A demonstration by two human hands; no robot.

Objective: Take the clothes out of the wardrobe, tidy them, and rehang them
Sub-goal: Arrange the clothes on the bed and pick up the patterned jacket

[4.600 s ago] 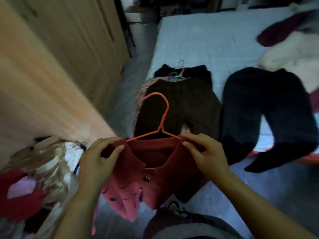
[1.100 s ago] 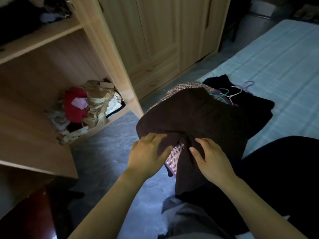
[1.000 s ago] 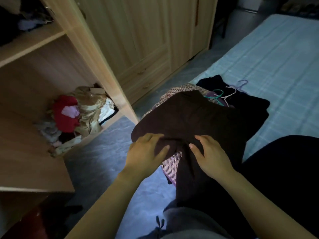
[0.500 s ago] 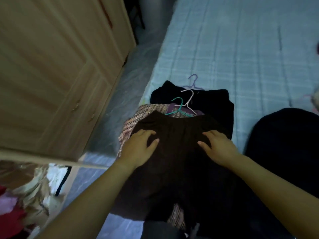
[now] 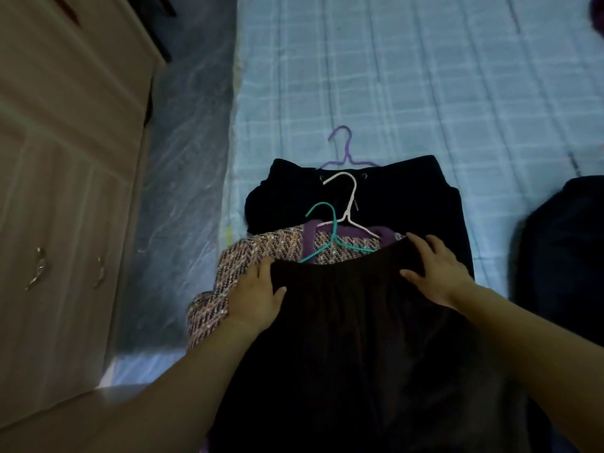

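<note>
A dark brown garment (image 5: 346, 322) lies on top of a stack of clothes at the bed's near edge. My left hand (image 5: 258, 297) grips its upper left corner, and my right hand (image 5: 434, 273) grips its upper right edge. Under it lies a pink tweed garment (image 5: 248, 259) on a teal hanger (image 5: 330, 237). Behind that come a purple garment on a white hanger (image 5: 349, 204) and a black garment (image 5: 402, 191) on a purple hanger (image 5: 343, 148).
The light blue checked bed (image 5: 425, 76) stretches ahead. Another black garment (image 5: 568, 250) lies at the right edge. The wooden wardrobe (image 5: 65, 158), doors closed with metal handles, stands on the left across a strip of grey floor (image 5: 183, 178).
My hands moved from the middle of the brown garment up to its top edge and apart to its corners. My view swung from the open wardrobe shelf to the bed.
</note>
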